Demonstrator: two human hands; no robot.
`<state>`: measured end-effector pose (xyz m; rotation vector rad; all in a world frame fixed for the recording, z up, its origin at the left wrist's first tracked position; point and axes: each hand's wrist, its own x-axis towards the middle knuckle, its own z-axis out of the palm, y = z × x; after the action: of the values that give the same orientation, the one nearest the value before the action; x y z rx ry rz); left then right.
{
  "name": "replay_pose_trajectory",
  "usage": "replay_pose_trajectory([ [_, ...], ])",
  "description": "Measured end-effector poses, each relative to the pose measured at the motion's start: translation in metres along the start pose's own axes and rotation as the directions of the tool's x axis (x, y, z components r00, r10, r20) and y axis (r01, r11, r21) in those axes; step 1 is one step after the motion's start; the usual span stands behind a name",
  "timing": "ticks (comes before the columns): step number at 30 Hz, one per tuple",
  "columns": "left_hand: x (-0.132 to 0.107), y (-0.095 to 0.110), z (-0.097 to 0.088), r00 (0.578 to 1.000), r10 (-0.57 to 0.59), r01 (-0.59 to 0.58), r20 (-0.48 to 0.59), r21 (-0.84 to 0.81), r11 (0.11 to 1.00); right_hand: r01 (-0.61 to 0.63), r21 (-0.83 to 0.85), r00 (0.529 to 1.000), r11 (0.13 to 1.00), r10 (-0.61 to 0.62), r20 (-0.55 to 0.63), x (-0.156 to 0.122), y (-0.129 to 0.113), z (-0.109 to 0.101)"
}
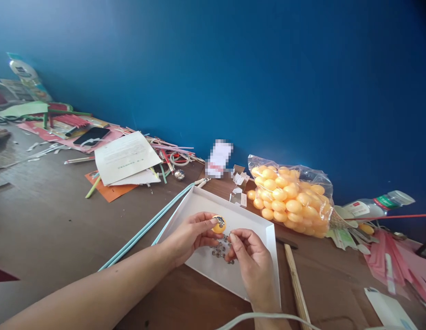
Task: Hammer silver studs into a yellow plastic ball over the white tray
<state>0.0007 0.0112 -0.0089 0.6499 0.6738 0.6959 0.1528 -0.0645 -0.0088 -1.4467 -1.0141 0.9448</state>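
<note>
My left hand [190, 233] pinches an orange ball [219, 224] that has small silver beads stuck on its top. It holds the ball over a white tray [254, 220]. My right hand [249, 256] hovers just right of the ball with thumb and forefinger pinched together; what they hold is too small to make out. Several loose silver beads [220, 250] lie in the tray between my hands.
A clear bag of orange balls [292, 197] sits behind the tray against the blue wall. Pale blue sticks [147, 227] lie left of the tray, a wooden stick [295, 282] to its right. Papers, straws and a phone [91, 135] clutter the far left; pink paper [395, 261] lies far right.
</note>
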Motion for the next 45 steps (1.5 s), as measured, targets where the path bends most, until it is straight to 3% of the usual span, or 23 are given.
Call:
replay_pose_trajectory([
  [10,-0.002,0.0,0.002,0.997,-0.065,0.065,0.04,0.014,0.998,-0.001,0.04,0.999,0.999,-0.001,0.046,-0.007,-0.006,0.002],
  [15,-0.001,-0.001,0.002,0.998,-0.062,0.064,0.032,-0.093,0.994,0.156,-0.14,0.988,0.978,-0.151,0.04,-0.008,0.002,0.002],
  [19,-0.003,-0.001,0.004,0.997,-0.05,0.056,0.058,-0.108,0.993,0.429,-0.327,0.903,0.842,-0.403,0.147,-0.008,0.009,0.01],
  [22,-0.005,-0.002,0.007,0.995,-0.051,0.061,0.09,-0.108,0.992,0.516,-0.477,0.855,0.712,-0.467,0.227,-0.009,0.012,0.019],
  [27,-0.008,-0.004,0.009,0.994,-0.026,0.041,0.108,-0.14,0.989,0.453,-0.66,0.88,0.599,-0.422,0.22,-0.012,0.013,0.027],
  [32,-0.008,-0.008,0.011,0.993,-0.003,0.023,0.119,-0.168,0.985,0.359,-0.637,0.928,0.682,-0.332,0.167,-0.011,0.011,0.028],
  [36,-0.01,-0.01,0.012,0.99,0.016,0.011,0.14,-0.191,0.982,0.319,-0.653,0.936,0.687,-0.336,0.103,-0.011,0.009,0.031],
  [45,-0.012,-0.009,0.013,0.989,0.01,0.019,0.148,-0.191,0.981,0.275,-0.787,0.926,0.552,-0.373,0.062,-0.012,0.013,0.034],
])
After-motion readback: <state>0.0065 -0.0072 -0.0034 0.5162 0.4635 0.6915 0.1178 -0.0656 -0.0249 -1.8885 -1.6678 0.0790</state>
